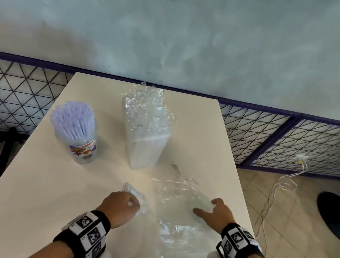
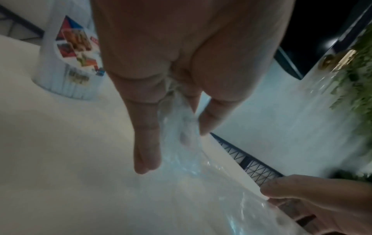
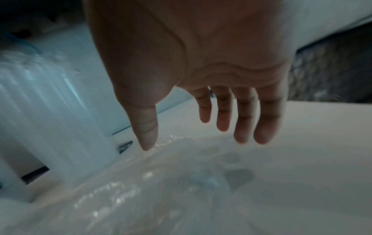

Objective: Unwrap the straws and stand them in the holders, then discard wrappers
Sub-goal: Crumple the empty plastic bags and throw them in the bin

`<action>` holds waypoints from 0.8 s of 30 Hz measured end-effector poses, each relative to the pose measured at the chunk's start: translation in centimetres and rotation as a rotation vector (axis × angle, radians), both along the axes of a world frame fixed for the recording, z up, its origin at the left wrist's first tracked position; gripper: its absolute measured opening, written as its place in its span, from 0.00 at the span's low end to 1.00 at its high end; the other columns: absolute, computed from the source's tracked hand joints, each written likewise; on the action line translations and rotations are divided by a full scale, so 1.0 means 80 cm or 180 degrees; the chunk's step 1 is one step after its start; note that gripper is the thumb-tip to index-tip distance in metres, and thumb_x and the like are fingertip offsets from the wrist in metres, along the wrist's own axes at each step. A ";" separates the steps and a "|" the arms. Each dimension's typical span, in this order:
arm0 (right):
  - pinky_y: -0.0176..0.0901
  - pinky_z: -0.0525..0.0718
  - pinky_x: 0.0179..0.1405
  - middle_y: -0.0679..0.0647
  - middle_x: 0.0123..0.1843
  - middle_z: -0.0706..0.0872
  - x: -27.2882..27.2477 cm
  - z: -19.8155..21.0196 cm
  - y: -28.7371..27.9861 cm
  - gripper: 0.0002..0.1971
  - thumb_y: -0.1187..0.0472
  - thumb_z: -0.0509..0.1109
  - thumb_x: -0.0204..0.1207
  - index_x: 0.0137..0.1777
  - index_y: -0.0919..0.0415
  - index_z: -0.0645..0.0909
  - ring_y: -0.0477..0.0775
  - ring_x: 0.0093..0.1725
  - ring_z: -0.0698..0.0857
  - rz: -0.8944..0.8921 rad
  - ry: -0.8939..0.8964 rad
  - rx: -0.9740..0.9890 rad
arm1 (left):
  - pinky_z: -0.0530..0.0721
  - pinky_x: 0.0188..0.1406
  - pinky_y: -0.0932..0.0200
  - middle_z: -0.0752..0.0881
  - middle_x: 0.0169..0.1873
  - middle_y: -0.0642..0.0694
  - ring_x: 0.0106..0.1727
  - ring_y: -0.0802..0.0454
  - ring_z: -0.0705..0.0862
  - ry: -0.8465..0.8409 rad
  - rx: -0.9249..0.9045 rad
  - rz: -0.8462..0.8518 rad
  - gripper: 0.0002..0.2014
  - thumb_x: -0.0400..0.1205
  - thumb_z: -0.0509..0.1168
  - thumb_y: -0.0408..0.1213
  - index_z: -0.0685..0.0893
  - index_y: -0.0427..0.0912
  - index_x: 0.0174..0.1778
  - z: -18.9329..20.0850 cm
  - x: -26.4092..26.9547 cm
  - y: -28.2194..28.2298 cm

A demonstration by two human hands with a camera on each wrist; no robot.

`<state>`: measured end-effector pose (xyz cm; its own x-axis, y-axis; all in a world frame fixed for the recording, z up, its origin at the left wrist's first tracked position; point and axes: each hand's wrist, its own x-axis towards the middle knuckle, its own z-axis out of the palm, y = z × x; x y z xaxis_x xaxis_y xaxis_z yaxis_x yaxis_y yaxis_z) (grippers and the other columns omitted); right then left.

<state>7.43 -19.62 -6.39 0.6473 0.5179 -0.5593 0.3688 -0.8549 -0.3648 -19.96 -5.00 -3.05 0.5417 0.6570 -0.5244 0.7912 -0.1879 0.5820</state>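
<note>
Table [image 1: 53, 178] white, against grey wall [image 1: 178, 31], tiled floor [image 1: 301, 245].

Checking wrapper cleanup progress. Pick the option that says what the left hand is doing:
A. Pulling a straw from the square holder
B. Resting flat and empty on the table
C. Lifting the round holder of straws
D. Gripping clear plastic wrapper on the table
D: the left hand has its fingers closed round crumpled clear plastic wrapper low over the table, apart from the round holder.
</note>
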 end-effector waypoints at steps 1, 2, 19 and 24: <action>0.49 0.82 0.61 0.59 0.69 0.80 -0.001 -0.010 -0.002 0.46 0.35 0.80 0.63 0.75 0.59 0.67 0.61 0.66 0.81 -0.0135 0.0143 -0.0033 | 0.78 0.65 0.60 0.86 0.63 0.51 0.65 0.52 0.83 0.0090 -0.0093 0.0039 0.13 0.81 0.63 0.48 0.87 0.51 0.58 -0.006 0.005 -0.004; 0.49 0.84 0.58 0.58 0.67 0.82 -0.002 -0.017 -0.004 0.47 0.34 0.81 0.60 0.74 0.58 0.68 0.60 0.63 0.83 -0.0232 0.0239 -0.0037 | 0.77 0.65 0.60 0.86 0.63 0.51 0.65 0.53 0.82 0.0143 -0.0161 0.0064 0.15 0.80 0.64 0.51 0.86 0.51 0.58 -0.010 0.011 -0.009; 0.47 0.80 0.32 0.65 0.60 0.86 -0.033 0.111 -0.017 0.13 0.71 0.78 0.71 0.46 0.62 0.76 0.56 0.36 0.80 -0.0184 0.2677 0.2044 | 0.88 0.56 0.49 0.88 0.61 0.42 0.58 0.54 0.87 -0.1626 -0.2448 0.0579 0.23 0.72 0.78 0.45 0.88 0.34 0.58 0.054 0.029 -0.021; 0.55 0.89 0.32 0.67 0.54 0.85 -0.035 0.136 -0.014 0.27 0.76 0.67 0.79 0.70 0.46 0.79 0.69 0.44 0.88 -0.0111 0.3257 0.2385 | 0.91 0.38 0.48 0.88 0.51 0.37 0.41 0.38 0.89 -0.1903 -0.2348 0.0697 0.09 0.80 0.69 0.28 0.90 0.35 0.54 0.072 0.028 -0.019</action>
<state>4.63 -20.73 4.50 0.1140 0.9144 -0.3884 -0.3852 -0.3197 -0.8657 -17.68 -6.51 2.74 0.7572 0.3917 -0.5227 0.3010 0.5010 0.8114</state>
